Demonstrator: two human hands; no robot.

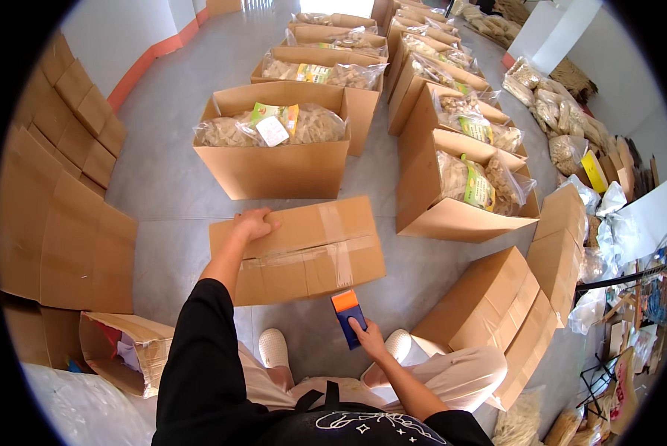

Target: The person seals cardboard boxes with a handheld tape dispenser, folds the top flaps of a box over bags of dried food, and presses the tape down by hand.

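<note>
In front of me a taped cardboard box (304, 256) lies turned so that its taped flap side faces up, with clear tape strips across it. My left hand (255, 223) is closed over its far left edge, fingers curled on the cardboard. My right hand (368, 336) grips a flat, dark blue hand-held tool with an orange end (346, 318); its exact kind I cannot make out. The orange end points toward the box's near edge, just short of it. Straight beyond the box stands an open carton (285, 171) filled with clear bags and a paper label on top.
Two rows of open cartons (464, 215) with bagged goods run away from me. Closed boxes (490, 297) stand at my right. Stacked cardboard (81, 223) lines the left, with a small open box (129, 349) nearby. Bags (556, 111) lie along the right wall.
</note>
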